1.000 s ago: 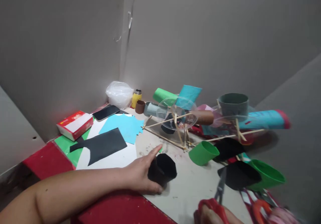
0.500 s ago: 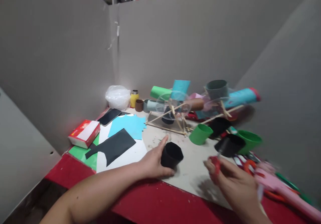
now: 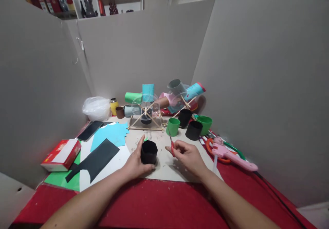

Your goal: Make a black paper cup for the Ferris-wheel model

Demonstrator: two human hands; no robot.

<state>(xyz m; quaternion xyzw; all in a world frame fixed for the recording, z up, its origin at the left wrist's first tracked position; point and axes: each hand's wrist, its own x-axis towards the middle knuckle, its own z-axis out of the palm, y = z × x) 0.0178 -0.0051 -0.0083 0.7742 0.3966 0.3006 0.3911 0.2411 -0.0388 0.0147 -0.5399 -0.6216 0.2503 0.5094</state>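
Note:
My left hand (image 3: 136, 163) is wrapped round the side of a black paper cup (image 3: 149, 152), which stands upright on the pale board (image 3: 164, 169). Small red-handled scissors (image 3: 172, 147) are in my right hand (image 3: 187, 156), their blades pointing up and away from me. A gap separates the scissors from the black cup. Just beyond their tips is a green paper cup (image 3: 172, 126). Two more black cups, one of them in front (image 3: 194, 130), stand to its right beside a wider green cup (image 3: 206, 125).
Stick-framed wheels with coloured paper tubes (image 3: 146, 111) stand at the back. On the left lie cut black foam sheet (image 3: 99, 158), blue sheet (image 3: 113, 135), a phone (image 3: 90, 130) and a red box (image 3: 61, 154). A pink glue gun (image 3: 232, 155) lies right; grey walls enclose the table.
The view has swung to the right and steadied. My right hand has come closer to my left hand with the scissors. My left hand still holds the black cup.

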